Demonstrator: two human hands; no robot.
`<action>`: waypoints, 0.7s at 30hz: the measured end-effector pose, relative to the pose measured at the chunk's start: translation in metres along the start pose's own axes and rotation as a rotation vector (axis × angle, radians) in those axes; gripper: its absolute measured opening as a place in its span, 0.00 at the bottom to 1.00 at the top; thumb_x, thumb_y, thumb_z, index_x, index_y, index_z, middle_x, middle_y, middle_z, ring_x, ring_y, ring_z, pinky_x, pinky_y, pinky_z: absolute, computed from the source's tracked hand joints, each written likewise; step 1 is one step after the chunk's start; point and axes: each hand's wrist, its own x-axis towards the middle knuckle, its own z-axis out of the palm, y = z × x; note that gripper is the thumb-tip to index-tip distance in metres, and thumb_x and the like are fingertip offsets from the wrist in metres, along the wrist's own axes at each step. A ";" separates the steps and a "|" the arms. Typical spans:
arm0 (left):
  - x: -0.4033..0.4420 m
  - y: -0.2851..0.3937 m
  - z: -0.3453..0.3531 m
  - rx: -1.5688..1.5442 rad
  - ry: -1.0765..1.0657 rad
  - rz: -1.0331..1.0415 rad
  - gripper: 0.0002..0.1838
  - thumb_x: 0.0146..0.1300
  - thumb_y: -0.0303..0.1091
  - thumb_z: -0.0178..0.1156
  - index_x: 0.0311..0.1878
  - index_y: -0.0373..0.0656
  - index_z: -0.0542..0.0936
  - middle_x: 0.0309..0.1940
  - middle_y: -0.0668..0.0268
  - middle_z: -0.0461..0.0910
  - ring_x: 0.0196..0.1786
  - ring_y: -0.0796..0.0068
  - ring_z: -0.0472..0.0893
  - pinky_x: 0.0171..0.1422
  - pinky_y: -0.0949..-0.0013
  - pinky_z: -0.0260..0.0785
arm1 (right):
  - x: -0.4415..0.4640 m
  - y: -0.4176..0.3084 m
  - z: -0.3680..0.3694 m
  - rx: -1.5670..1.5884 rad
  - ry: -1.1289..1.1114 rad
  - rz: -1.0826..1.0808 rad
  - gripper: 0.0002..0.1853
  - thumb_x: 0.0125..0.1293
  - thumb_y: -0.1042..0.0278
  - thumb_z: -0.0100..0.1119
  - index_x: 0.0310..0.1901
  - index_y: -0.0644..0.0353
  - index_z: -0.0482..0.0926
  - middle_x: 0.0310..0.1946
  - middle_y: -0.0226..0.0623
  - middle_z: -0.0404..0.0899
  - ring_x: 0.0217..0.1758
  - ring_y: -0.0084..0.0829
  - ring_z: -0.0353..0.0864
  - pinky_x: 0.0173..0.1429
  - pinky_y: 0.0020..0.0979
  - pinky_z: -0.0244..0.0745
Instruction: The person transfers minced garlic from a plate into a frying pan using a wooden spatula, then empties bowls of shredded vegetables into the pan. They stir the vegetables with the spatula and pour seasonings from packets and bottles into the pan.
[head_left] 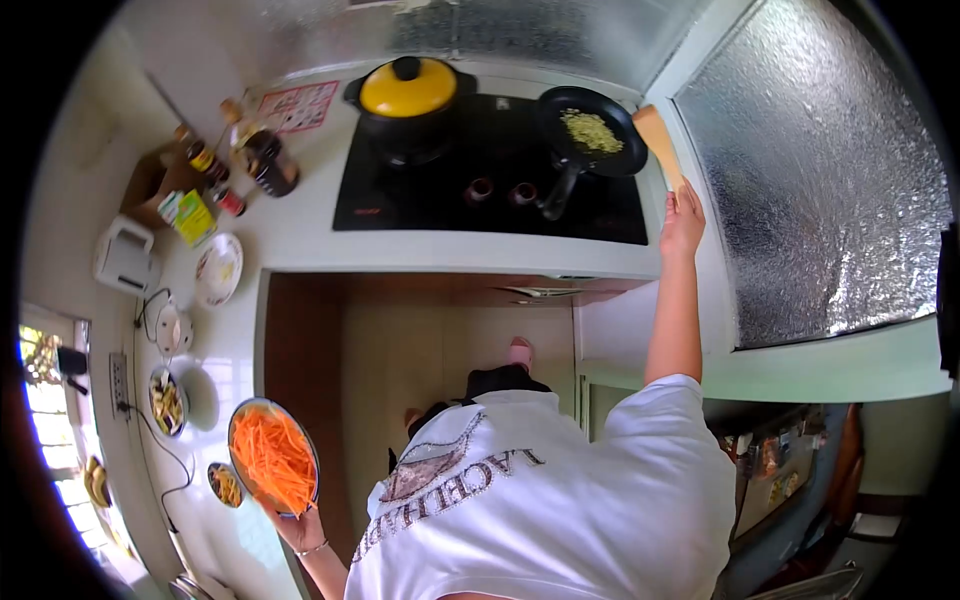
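My left hand (300,528) grips the near rim of a bowl (235,437) heaped with shredded carrot (275,458), at the counter's left side. In my right hand (683,218) is a wooden spatula (657,143), its broad blade pointing up beside the pan. A black frying pan (630,160) rests on the right side of the cooktop (450,205), its handle toward me. Chopped pale green and yellowish bits (592,131) lie in the pan; the spatula blade is at its right edge and I cannot tell whether they touch.
A black pot with a yellow lid (408,88) stands on the left burner. Bottles (268,163), a green-and-white packet (188,215) and a plate (218,270) occupy the left counter. Small bowls (168,402) (225,485) hold cut ingredients. A textured silvery panel (810,180) borders the right.
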 end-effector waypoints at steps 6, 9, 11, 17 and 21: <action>0.045 -0.171 0.137 0.015 -0.073 -0.071 0.31 0.60 0.48 0.57 0.64 0.50 0.63 0.65 0.67 0.61 0.67 0.64 0.60 0.67 0.53 0.56 | 0.107 0.004 -0.031 -0.638 -0.221 -0.212 0.11 0.62 0.72 0.56 0.46 0.62 0.78 0.33 0.32 0.78 0.33 0.22 0.75 0.38 0.22 0.70; 0.078 -0.231 0.191 0.137 -0.300 -0.167 0.30 0.61 0.50 0.53 0.65 0.51 0.61 0.65 0.66 0.60 0.67 0.64 0.59 0.67 0.53 0.55 | 0.138 0.001 -0.024 -0.876 -0.376 -0.395 0.09 0.61 0.72 0.55 0.43 0.61 0.77 0.34 0.39 0.79 0.34 0.32 0.78 0.38 0.28 0.72; 0.092 -0.275 0.237 0.196 -0.379 -0.220 0.30 0.62 0.52 0.50 0.65 0.51 0.59 0.66 0.64 0.59 0.68 0.63 0.58 0.67 0.52 0.54 | 0.154 0.008 -0.021 -0.909 -0.431 -0.505 0.08 0.60 0.73 0.55 0.42 0.61 0.77 0.35 0.42 0.79 0.35 0.38 0.78 0.39 0.30 0.72; 0.131 -0.371 0.334 0.313 -0.601 -0.349 0.31 0.63 0.53 0.48 0.66 0.53 0.58 0.67 0.64 0.56 0.68 0.60 0.56 0.67 0.50 0.56 | 0.182 0.036 -0.005 -1.014 -0.721 -0.603 0.09 0.59 0.77 0.50 0.42 0.63 0.72 0.42 0.44 0.75 0.46 0.45 0.74 0.47 0.39 0.70; 0.159 -0.408 0.370 0.337 -0.667 -0.445 0.32 0.63 0.54 0.49 0.67 0.52 0.56 0.67 0.63 0.55 0.68 0.58 0.56 0.65 0.47 0.58 | 0.206 0.076 0.002 -1.023 -0.795 -0.711 0.12 0.58 0.79 0.49 0.45 0.62 0.72 0.43 0.45 0.74 0.49 0.45 0.72 0.50 0.38 0.69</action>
